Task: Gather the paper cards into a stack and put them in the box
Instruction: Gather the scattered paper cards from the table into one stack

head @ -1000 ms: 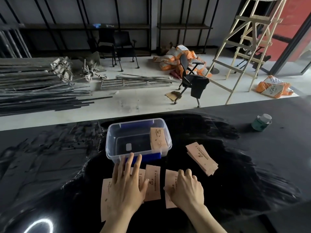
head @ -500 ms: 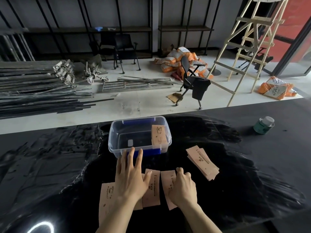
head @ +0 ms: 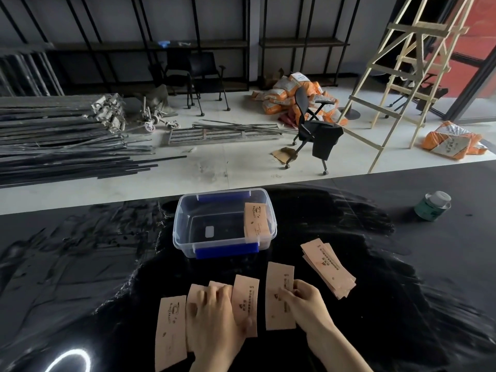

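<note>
— Looking down, we have our left hand (head: 214,315) lying palm-down with the fingers curled over the middle of a fanned row of paper cards (head: 244,302) on the black table (head: 80,264). Does it grip any?

— We cannot tell; it presses on them, thumb against the card to its right, and one card (head: 170,328) lies uncovered just to its left.

— And our right hand (head: 306,302)?

— It rests on the right edge of a separate card (head: 279,288), fingertips bent onto the paper; whether they pinch it we cannot make out.

— Where is the box (head: 225,224)?

— Just beyond the row, a clear tub with blue clips, no lid on it. One card (head: 256,218) already leans inside against its right wall.

— Anything else of ours on the table?

— A loose pile of cards (head: 328,267) lies to the right of the box, slanted, apart from both hands. A green can (head: 432,205) stands far off to the right.
</note>
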A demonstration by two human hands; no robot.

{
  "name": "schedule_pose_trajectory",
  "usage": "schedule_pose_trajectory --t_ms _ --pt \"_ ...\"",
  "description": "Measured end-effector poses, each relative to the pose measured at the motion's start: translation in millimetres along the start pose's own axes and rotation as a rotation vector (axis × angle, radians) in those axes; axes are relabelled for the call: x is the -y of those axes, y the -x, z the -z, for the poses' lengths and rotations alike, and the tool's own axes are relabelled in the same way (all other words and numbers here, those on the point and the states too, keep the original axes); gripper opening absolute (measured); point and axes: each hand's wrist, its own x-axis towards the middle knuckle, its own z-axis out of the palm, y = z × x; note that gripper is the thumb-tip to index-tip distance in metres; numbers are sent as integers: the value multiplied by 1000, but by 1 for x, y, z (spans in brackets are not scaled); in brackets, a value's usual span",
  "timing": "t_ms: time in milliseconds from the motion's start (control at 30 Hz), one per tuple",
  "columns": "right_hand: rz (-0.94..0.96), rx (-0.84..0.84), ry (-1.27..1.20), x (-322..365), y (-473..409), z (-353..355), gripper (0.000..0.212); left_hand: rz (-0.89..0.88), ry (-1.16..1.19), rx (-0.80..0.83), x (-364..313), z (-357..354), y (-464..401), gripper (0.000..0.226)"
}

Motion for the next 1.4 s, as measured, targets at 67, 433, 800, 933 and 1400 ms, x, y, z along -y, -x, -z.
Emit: schedule_pose_trajectory --t_ms 67,433,800,933,1400 --pt "-1 12 -4 0 -1 -5 20 53 114 30 -4 1 -3 60" --pt "51 -32 -26 -2 -2 -1 19 152 220 53 -29 -8 -10 64" --pt "35 82 -182 -1 14 -2 19 200 942 -70 -21 9 -18 26" --pt "65 148 -145 6 23 -15 19 198 1152 -20 -19 21 -10 20" --pt "35 81 -99 2 22 -22 17 236 37 -12 26 16 4 68"
